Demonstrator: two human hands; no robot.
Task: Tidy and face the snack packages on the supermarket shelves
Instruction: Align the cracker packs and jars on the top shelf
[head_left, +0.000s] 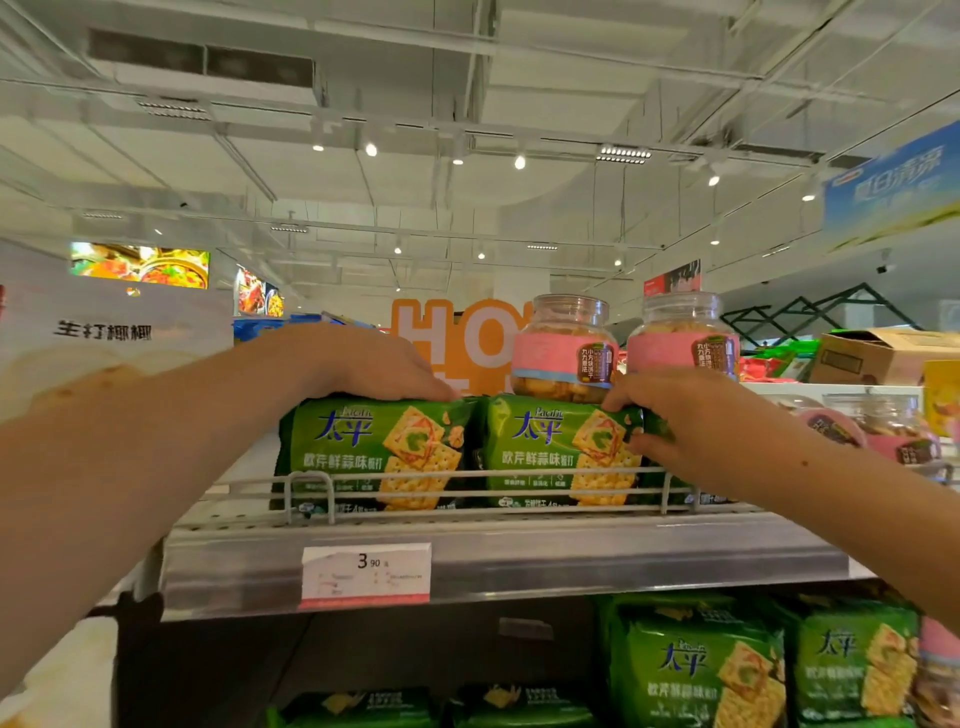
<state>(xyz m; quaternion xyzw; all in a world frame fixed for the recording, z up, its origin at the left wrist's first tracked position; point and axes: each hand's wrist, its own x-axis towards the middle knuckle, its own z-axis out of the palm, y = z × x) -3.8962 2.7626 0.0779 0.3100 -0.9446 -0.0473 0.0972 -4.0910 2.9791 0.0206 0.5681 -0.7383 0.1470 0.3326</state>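
Top shelf (498, 558): left hand (363, 364) lies flat-fingered on the left cracker pack (371, 457); right hand (670, 415) pinches the right cracker pack (556, 452) at its edge. Judged best: square both against the wire rail (467, 475), labels forward. Count: two packs fronting here, two upright biscuit jars (563, 348) behind.

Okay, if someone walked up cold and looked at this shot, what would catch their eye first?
Two bright green cracker packs side by side on the top shelf, behind its wire rail. The left hand rests on one, the right hand grips the other; two pink-banded jars stand behind.
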